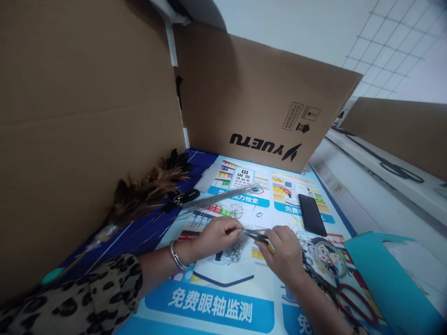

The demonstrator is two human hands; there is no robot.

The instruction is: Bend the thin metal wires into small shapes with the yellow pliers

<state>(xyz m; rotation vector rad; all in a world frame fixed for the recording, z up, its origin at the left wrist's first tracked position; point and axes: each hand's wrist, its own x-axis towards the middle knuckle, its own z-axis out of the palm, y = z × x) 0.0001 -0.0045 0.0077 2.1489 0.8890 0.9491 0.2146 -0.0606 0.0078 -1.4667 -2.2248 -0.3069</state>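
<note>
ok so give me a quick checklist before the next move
1. Pliers in the right hand: ok, held.
2. Left hand away from the pliers' tips: not ok, its fingers are right beside them.
3. Something gripped in the tips: cannot tell, too fine.
4. Spot between the hands free of tangled wire: not ok, a tangle lies there.
5. Wire bundle apart from both hands: ok, lying beyond the left one.

Pliers (257, 236) before wire bundle (223, 195), phone (312, 215) and scissors (338, 292) right, feathers (148, 188) left, cardboard panel (258, 93) behind
</note>
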